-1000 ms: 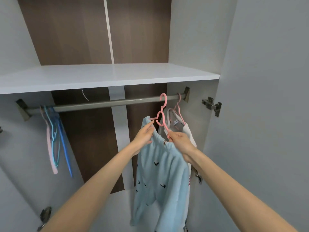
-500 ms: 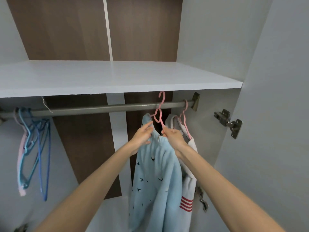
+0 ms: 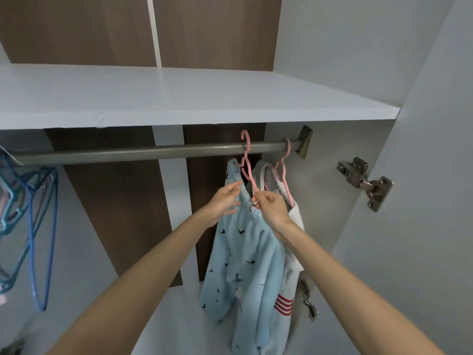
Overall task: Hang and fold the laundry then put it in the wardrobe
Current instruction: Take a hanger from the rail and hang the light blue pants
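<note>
Our right hand [image 3: 272,207] gripped the pink hanger [image 3: 246,161] just below the rail [image 3: 153,151] (hook already over it), left hand [image 3: 225,201] pinching the waistband of the blue garment [image 3: 245,252] beside it.

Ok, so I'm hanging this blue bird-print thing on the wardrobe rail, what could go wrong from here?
1. The blue garment looks bunched on the pink hanger. When the left hand and right hand let go, it may slide off.
2. The hanger's hook seems only just over the rail, so a downward tug could tip or unhook it.
3. It hangs close beside the white garment, and the two could snag.
</note>
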### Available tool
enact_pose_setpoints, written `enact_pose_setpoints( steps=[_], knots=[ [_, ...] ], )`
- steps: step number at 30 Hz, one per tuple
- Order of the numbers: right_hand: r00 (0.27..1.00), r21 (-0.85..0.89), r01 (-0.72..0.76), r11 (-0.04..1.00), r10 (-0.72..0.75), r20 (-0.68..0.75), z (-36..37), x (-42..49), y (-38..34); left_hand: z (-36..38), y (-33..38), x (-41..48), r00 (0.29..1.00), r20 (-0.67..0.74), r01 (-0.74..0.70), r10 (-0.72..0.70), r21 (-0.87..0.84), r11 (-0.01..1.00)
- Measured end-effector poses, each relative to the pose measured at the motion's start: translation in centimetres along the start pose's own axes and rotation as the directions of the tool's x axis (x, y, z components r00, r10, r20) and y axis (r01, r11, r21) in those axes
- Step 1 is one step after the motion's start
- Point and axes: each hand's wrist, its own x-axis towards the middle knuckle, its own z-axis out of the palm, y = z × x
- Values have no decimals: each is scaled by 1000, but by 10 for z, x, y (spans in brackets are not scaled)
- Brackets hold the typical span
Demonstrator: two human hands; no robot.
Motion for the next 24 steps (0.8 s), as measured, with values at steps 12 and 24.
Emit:
enact_pose_setpoints(
  steps=[12, 24],
  knots=[
    [997, -40, -56, 998, 54, -57, -3, 9, 28, 14, -22, -2, 998, 33, 62, -62, 11, 998],
    [999, -84, -53, 995, 54, 6, -24, -40, 36, 16, -53, -31, 996, 8, 91, -92, 63, 994]
  ],
)
